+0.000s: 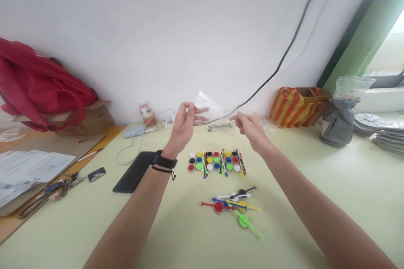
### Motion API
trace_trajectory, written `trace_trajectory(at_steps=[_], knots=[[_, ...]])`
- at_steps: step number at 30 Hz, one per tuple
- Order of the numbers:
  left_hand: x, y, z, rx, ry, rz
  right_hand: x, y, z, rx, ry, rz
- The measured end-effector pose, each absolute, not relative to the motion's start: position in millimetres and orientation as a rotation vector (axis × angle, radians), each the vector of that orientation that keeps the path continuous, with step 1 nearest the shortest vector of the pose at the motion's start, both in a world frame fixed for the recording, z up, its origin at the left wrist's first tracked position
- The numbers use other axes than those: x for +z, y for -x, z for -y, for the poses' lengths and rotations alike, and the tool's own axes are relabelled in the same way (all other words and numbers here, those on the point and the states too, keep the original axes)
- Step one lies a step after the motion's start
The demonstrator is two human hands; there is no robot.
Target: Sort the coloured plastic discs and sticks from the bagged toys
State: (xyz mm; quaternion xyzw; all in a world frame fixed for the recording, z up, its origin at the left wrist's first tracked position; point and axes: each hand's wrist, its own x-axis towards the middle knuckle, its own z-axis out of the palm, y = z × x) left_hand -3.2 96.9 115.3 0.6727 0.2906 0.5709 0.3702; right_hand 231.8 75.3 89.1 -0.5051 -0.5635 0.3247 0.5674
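A clear plastic bag (pixel 208 103) is pinched between the thumb and fingers of my left hand (pixel 184 124), raised above the far part of the table. My right hand (pixel 249 128) is at the bag's right side, its fingers curled together; what they hold, if anything, is too faint to tell. Below both hands, small round coloured discs (pixel 216 160) stand in rows, with bundles of coloured plastic arrows (pixel 223 164) lying across them. Closer to me, several arrows lie on or across discs in a loose group, among them a green arrow (pixel 257 232) and a red disc (pixel 218 207).
Left of my arm lies a black tablet-like slab (pixel 134 172). Along the wall stand a bottle (pixel 147 113), glasses (pixel 220 126), a striped bag (pixel 298 107) and a grey bag (pixel 337 122). A red bag (pixel 41 84), papers (pixel 34 172) and keys (pixel 67 181) are on the left.
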Motion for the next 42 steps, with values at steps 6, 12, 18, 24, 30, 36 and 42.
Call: trace_trajectory(at_steps=[6, 12, 18, 24, 30, 36, 42], knots=[[112.6, 8.7, -91.0, 1.382, -2.504, -1.234, 91.6, -248.6, -81.0, 0.88, 1.116, 1.295], [102.1, 15.3, -95.3, 1.11, -2.805, -1.357, 98.4, -266.9, -79.3, 0.855, 0.991, 1.402], [86.6, 20.0, -109.1, 1.009, -2.912, -1.227, 115.6, -276.2, -60.0, 0.864, 1.045, 1.661], [77.5, 16.4, -112.1, 0.953, -2.87, -1.108, 124.9, -272.2, -52.0, 0.905, 1.022, 1.979], [71.1, 21.9, -117.2, 1.076, -2.805, -1.209, 126.7, -266.5, -50.4, 0.687, 1.02, 2.036], [74.6, 26.6, -116.9, 1.027, -2.875, -1.268, 132.0, -270.1, -47.9, 0.598, 1.059, 2.049], [82.6, 20.2, -103.1, 0.861, -3.029, -1.249, 132.8, -272.5, -48.2, 0.478, 1.123, 2.029]])
